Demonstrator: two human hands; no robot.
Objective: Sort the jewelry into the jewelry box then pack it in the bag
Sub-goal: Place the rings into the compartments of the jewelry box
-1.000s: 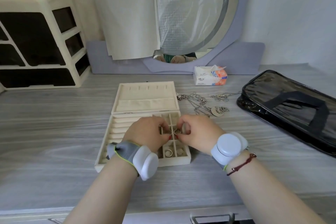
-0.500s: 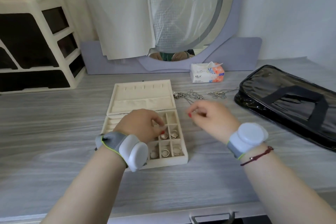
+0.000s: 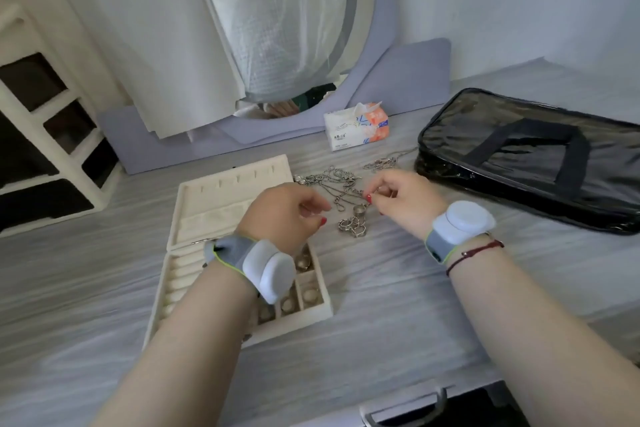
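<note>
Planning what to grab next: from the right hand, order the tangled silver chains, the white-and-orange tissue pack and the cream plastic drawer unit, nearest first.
1. Tangled silver chains: at the right hand's fingertips, seemingly pinched.
2. White-and-orange tissue pack: farther back.
3. Cream plastic drawer unit: far left.

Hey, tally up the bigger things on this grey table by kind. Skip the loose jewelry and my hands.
Open cream jewelry box: 1
Black see-through bag with handles: 1
White and orange tissue pack: 1
Cream plastic drawer unit: 1
Round lilac-framed mirror: 1
Total: 5
</note>
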